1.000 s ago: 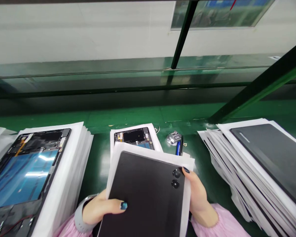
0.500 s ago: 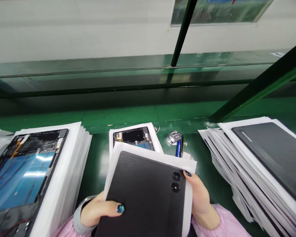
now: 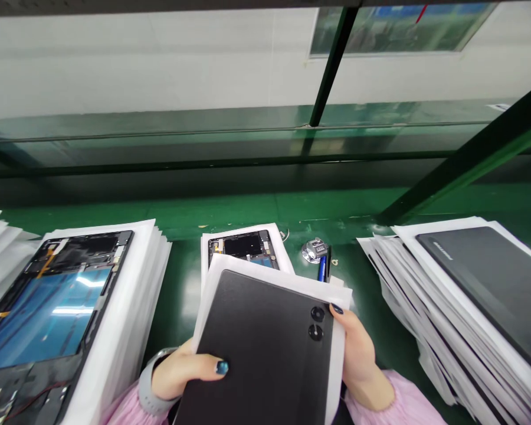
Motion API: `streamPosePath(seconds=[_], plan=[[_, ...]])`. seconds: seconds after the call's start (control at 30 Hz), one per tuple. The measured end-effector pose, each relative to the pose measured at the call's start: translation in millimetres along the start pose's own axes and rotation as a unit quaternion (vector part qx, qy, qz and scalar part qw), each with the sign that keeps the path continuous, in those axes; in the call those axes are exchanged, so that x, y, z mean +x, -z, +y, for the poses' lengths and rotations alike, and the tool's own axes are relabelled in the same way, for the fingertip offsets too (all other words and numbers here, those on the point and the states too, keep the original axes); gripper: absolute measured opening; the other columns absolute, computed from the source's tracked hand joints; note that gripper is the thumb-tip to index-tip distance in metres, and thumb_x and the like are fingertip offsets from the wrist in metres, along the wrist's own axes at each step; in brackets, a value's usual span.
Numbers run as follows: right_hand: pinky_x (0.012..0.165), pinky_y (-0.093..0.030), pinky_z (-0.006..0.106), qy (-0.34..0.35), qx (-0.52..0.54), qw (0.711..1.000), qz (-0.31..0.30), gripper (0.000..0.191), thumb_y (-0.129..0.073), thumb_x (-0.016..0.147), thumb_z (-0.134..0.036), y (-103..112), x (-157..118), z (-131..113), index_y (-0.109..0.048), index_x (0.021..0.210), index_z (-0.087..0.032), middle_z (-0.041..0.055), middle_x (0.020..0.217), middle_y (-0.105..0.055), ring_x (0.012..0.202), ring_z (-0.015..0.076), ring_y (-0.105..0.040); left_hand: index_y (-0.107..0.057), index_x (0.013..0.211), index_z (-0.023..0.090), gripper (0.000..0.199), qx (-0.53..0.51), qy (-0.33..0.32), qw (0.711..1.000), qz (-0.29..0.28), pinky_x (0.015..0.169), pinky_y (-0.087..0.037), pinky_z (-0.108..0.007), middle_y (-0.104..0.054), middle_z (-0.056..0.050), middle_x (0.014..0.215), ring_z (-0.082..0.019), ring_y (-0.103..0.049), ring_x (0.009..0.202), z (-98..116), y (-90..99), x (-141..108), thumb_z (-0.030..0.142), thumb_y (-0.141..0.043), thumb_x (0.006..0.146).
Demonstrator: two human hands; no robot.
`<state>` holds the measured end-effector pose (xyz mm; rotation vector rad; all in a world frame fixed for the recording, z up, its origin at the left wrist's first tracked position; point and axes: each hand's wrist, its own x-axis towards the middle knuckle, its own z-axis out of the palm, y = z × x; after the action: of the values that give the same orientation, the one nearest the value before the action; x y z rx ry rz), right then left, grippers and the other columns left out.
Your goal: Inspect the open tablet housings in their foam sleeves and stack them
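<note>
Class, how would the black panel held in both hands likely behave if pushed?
The black panel is probably stiff: no bend shows between left hand and right hand. It might slide over the white sheet beneath, as no fastening shows.

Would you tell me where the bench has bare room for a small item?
Bare green tabletop shows between the left tablet stack and the middle opened tablet, and between the right hand and right stack. Around the pen, behind the held tablet, it is crowded.

Desk (image 3: pixel 181 295) room: strips between left stack (image 3: pixel 130 313) and held tablet (image 3: pixel 265 360), right hand (image 3: pixel 358 354) and right stack (image 3: pixel 409 310). Slanted post (image 3: pixel 464 159) obstructs far edge, right.
</note>
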<state>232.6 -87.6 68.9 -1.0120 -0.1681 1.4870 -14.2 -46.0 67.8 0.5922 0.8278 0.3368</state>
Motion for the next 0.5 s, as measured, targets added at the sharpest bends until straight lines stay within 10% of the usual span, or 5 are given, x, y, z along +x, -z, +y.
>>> streamPosePath(seconds=[0.5], plan=[[0.085,-0.056,0.048,-0.035,-0.003,0.998,-0.054,0.033,-0.086,0.059,-0.051,-0.4,-0.4,0.4,-0.079,0.071,-0.021,0.0097,0.084,-0.079,0.08,0.0355,-0.074,-0.076,0.099,0.018,0.041,0.104,-0.058,0.993,-0.021,0.079,-0.052,-0.034,-0.076,-0.006,0.09,-0.024,-0.067,0.085,-9.6,12.5,4.6,0.04,-0.083,0.066]])
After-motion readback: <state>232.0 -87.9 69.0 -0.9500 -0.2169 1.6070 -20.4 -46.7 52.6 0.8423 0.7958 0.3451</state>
